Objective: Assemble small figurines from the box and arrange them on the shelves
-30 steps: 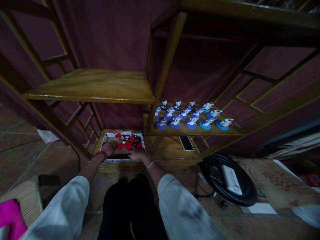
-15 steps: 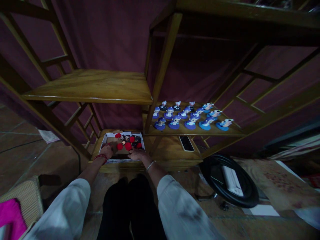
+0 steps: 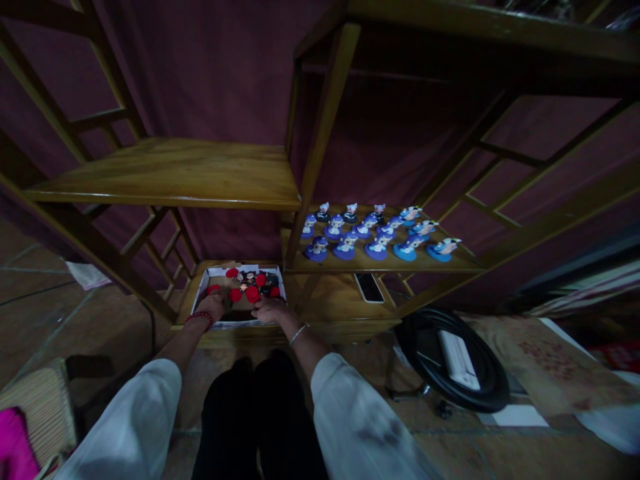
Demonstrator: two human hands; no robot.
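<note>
Red round piece (image 3: pixel 214 289) now shows by left hand (image 3: pixel 213 307), left end of shallow white cardboard box (image 3: pixel 215 271), so it's apart from red-and-black figurine cluster (image 3: pixel 253 294). Right hand (image 3: pixel 270 311) still box's near side. Hands apart; grips: can't tell.

The box (image 3: pixel 239 324) sits at the left end of the low shelf (image 3: pixel 325 300), with pieces (image 3: pixel 253 294) inside, mostly toward its right and back. The left grip (image 3: pixel 213 305) is at the box's left, the right grip (image 3: pixel 269 309) at its front right. The phone (image 3: pixel 370 288) lies right of the box on that same shelf. Above the phone, figurines (image 3: pixel 377 246) stand in 3 rows on the middle shelf (image 3: pixel 360 267); the upper shelf (image 3: pixel 175 170) is over the box. Behind all 3 shelves hangs the curtain (image 3: pixel 210 73). Front right is the stool (image 3: pixel 495 393); front left, the seat (image 3: pixel 50 400) bears the cloth (image 3: pixel 16 443).
</note>
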